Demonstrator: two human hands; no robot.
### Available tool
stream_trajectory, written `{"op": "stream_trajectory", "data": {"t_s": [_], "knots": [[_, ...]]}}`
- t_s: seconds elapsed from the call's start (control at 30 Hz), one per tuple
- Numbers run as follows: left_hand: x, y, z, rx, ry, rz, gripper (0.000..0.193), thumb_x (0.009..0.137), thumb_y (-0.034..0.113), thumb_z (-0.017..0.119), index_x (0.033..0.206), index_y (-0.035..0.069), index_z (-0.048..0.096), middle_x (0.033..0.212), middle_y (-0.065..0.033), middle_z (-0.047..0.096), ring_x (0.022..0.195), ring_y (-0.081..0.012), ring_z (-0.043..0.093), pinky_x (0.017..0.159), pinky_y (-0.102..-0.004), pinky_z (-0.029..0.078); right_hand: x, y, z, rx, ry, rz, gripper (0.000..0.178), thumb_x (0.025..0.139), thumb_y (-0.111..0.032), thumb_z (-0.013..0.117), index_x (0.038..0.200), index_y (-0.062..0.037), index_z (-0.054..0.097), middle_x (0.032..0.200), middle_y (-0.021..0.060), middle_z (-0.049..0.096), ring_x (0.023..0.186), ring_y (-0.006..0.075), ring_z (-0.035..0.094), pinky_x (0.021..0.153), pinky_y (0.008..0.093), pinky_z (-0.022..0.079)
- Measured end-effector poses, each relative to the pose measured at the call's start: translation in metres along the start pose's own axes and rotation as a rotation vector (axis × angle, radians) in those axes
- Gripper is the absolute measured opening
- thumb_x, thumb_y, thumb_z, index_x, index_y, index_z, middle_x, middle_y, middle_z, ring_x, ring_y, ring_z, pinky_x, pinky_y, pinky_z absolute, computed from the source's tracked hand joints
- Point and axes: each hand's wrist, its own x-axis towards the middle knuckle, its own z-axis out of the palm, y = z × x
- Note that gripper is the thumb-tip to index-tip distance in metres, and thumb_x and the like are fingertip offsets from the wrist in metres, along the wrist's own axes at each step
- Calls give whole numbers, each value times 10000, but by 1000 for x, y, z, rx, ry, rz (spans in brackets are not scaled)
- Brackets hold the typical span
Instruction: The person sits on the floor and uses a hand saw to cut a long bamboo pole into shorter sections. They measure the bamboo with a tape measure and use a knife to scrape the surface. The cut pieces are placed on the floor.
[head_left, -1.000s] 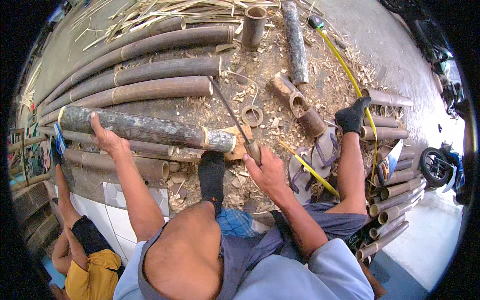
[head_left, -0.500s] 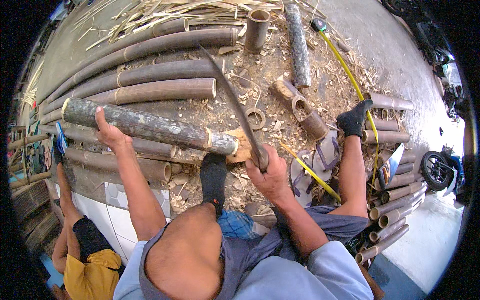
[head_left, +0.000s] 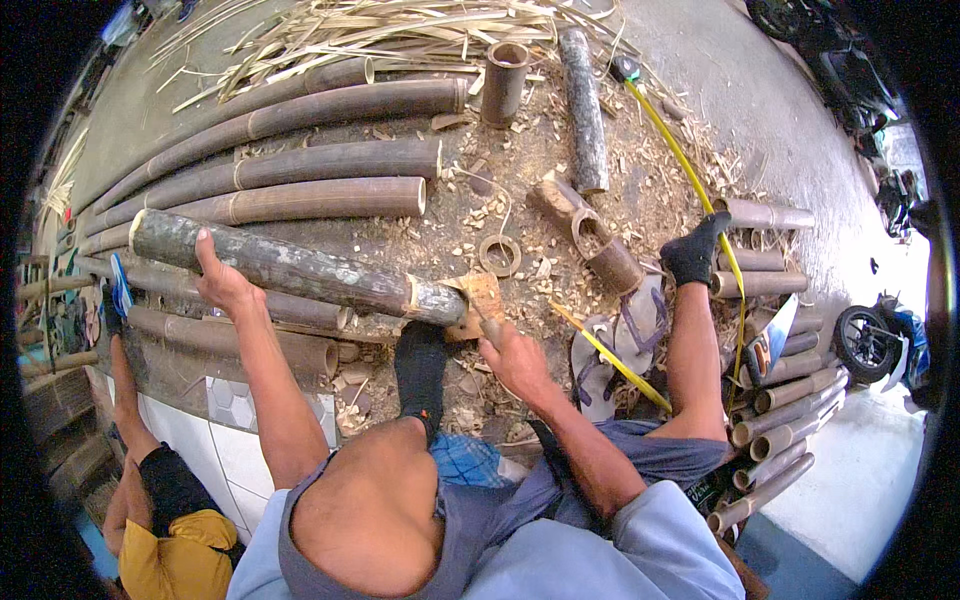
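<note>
Head view: a round bamboo pole (head_left: 290,262), its dark skin blotched with chalky grey, slopes across the person's front, over the brown poles and close by the black-socked foot (head_left: 420,365). Near its right end a pale, freshly cut ring steps down to a slimmer section, which rests by a flat block of light wood (head_left: 487,296). The left hand (head_left: 230,288) grasps the pole, thumb laid over the upper side, other fingers mostly hidden beneath. The right hand (head_left: 518,360) has its fingers clenched round the wooden handle of a knife (head_left: 491,331); the blade is so foreshortened that I cannot tell whether it touches the bamboo. Beyond lie smooth brown bamboo lengths (head_left: 340,160), ridged at the joints, an upright hollow tube (head_left: 503,88) and scattered pale chips. Half a second ago the long blade stood raised and plainly visible; now it has dropped toward the slim end, the right hand nearer the block, the left keeping its hold.
</note>
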Motion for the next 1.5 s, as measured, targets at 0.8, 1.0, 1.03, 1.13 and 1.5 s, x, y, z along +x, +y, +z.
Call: {"op": "stream_trajectory", "data": {"t_s": [0.8, 1.0, 1.03, 1.13, 1.5], "knots": [[6, 8, -5, -154, -191, -62, 596, 835, 421, 720, 1260, 34, 562, 1081, -137, 642, 942, -296, 649, 855, -465, 554, -8, 13, 2, 169, 180, -56, 425, 918, -348, 694, 1095, 13, 557, 877, 286, 690, 815, 470, 685, 715, 563, 533], [7, 6, -1, -75, -208, 15, 513, 874, 377, 711, 1198, 6, 567, 953, -147, 645, 833, -285, 662, 790, -435, 580, 3, -7, 1, 36, 115, -92, 484, 922, -382, 678, 1189, 0, 550, 943, 268, 694, 803, 446, 694, 682, 540, 544], [7, 6, 1, -72, -193, 33, 512, 874, 380, 707, 1192, 4, 567, 952, -149, 643, 833, -286, 663, 789, -435, 580, 6, -8, 2, -93, -16, 15, 504, 925, -390, 669, 1216, 3, 548, 934, 264, 695, 802, 443, 695, 683, 539, 545], [7, 7, 1, -84, -232, 44, 531, 876, 387, 696, 1203, -8, 556, 966, -149, 637, 847, -294, 665, 790, -438, 577, 6, -9, -2, 42, 41, -14, 524, 930, -395, 648, 1254, 3, 540, 894, 265, 696, 795, 444, 695, 679, 534, 547], [12, 1, 0, -117, -269, 56, 522, 892, 388, 655, 1211, -7, 532, 997, -153, 623, 890, -306, 660, 805, -458, 573, -1, 2, 1, -8, 4, 64, 462, 911, -408, 667, 1157, -29, 569, 889, 293, 693, 795, 472, 687, 707, 568, 539]]}}
